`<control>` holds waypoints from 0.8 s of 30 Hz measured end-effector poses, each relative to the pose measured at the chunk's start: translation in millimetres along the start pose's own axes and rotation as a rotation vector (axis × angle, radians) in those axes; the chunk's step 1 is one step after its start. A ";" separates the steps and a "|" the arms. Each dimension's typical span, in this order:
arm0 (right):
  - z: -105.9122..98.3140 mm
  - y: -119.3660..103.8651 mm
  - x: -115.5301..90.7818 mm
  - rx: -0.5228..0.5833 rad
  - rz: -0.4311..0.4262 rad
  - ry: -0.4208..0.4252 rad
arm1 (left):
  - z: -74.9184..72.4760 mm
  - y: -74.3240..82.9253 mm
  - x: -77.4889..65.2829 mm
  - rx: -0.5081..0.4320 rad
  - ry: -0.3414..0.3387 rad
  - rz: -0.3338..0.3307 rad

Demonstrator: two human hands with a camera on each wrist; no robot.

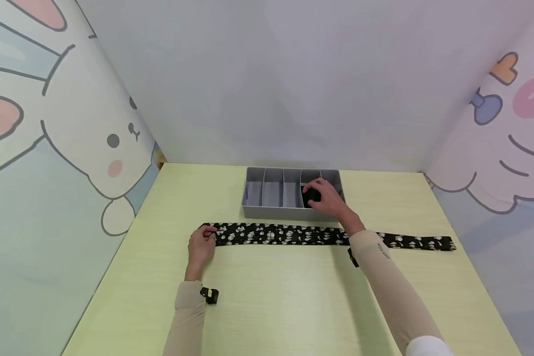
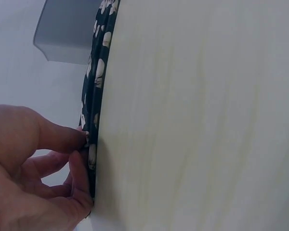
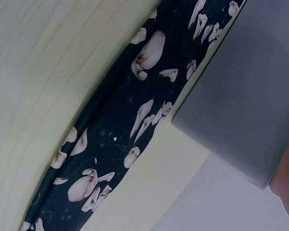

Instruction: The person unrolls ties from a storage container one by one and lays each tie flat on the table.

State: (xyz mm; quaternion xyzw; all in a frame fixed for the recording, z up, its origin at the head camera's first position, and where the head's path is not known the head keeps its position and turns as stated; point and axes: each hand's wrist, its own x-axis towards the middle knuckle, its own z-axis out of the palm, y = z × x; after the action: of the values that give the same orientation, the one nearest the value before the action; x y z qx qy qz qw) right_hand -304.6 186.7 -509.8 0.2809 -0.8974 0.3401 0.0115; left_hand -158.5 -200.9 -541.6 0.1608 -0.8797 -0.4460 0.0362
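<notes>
A long black cloth strip with a white floral print (image 1: 285,234), folded narrow like a scarf, lies crosswise on the table. At its left end my left hand (image 1: 201,244) pinches the folded edge between thumb and fingers; the left wrist view shows the cloth (image 2: 94,82) under those fingertips. Behind the strip stands a grey divided box (image 1: 273,212). My right hand (image 1: 327,197) reaches over the box, thumb and index finger curved about a black item (image 1: 309,195) in the fourth compartment from the left. Whether they grip it is unclear. The right wrist view shows only a sliver of this hand (image 3: 286,180).
The pale yellow table (image 1: 285,296) reaches back to a plain light wall (image 1: 271,89). Cartoon-printed walls stand at left and right. The three left compartments of the box show bare grey floors. The strip's right end lies near the table's right edge, beyond my right forearm (image 1: 387,277).
</notes>
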 end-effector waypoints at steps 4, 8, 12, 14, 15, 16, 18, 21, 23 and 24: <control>1.3 -0.3 -1.4 -0.011 -0.005 0.044 | -0.1 -0.2 -0.8 -0.002 0.006 0.000; 2.7 -1.0 -3.2 -0.022 -0.019 0.080 | 0.5 -0.2 -0.7 -0.005 0.014 0.002; 3.7 -2.0 -6.0 -0.018 -0.042 0.115 | 1.2 0.1 -0.8 -0.007 0.012 0.008; 4.5 -2.2 -7.1 -0.013 -0.055 0.134 | 1.2 0.1 -0.9 -0.009 0.009 0.012; 5.1 -1.8 -7.5 -0.014 -0.061 0.144 | 1.1 0.3 -1.2 -0.010 0.008 0.012; 5.6 -1.8 -7.7 -0.015 -0.067 0.155 | 0.7 0.2 -1.1 -0.010 0.008 0.018; 7.0 -1.6 -7.8 -0.018 -0.084 0.179 | 0.3 -0.2 -1.2 -0.009 0.009 0.018; 8.8 0.0 -7.2 -0.037 -0.114 0.215 | 0.0 -0.9 -1.0 -0.009 0.009 0.021; 9.7 0.7 -6.9 -0.056 -0.139 0.240 | 0.3 -1.4 -1.0 -0.009 0.007 0.015; 10.0 1.3 -6.7 -0.069 -0.152 0.253 | 0.3 -1.5 -1.0 -0.008 0.005 0.014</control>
State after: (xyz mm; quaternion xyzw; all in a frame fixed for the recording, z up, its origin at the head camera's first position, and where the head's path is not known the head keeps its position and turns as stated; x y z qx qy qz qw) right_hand -297.9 184.7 -519.7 0.3022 -0.8760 0.3402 0.1598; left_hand -157.3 -201.2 -542.8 0.1558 -0.8789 -0.4489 0.0422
